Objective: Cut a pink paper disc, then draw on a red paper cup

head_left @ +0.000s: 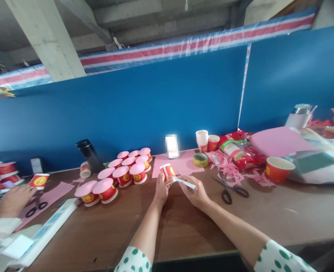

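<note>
In the middle of the head view, my left hand (161, 190) is closed around a small red and white paper cup (166, 172) with a yellow emblem, tilted and raised over the table. My right hand (195, 193) grips a slim white stick-like tool (187, 183), its kind unclear. The tool's far end meets the cup's rim or lies just beside it. Behind the cup lies a pink paper sheet (188, 160). To the left stand several upturned red cups (123, 177) topped with pink paper discs (103, 185).
Black-handled scissors (227, 194), green-yellow tape (200, 160), pink paper shreds (225, 163) and a larger red cup (279, 170) lie to the right. Leftward are a black bottle (91, 155), a power strip (49, 230) and another person's hand (14, 202) by a cup (39, 181).
</note>
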Demonstrator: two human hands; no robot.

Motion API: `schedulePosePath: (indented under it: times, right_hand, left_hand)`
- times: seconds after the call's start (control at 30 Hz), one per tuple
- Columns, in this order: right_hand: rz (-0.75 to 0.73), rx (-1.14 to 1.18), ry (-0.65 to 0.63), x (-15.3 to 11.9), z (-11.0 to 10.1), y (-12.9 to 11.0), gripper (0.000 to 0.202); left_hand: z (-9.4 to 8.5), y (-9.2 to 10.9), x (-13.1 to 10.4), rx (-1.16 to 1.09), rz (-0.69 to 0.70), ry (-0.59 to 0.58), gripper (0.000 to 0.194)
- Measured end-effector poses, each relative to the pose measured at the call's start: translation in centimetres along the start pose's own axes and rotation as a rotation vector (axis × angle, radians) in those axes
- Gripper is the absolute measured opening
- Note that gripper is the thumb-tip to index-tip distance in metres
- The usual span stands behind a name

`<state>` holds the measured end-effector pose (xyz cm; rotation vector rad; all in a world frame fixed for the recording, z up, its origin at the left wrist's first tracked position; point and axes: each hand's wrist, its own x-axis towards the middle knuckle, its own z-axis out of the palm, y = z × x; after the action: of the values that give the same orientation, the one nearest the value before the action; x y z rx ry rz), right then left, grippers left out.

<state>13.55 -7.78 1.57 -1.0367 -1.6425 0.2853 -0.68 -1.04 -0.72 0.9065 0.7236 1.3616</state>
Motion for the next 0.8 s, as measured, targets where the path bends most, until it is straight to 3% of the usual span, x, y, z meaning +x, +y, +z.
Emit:
schedulePosePath:
  times: [0.8]
  right_hand:
    - [-0.051, -0.007, -0.024, 0.08, -0.06, -0.6, 0.023]
  left_hand:
    - [0.14, 0.09, -0.12, 0.024, -0.022, 0.021, 0.038]
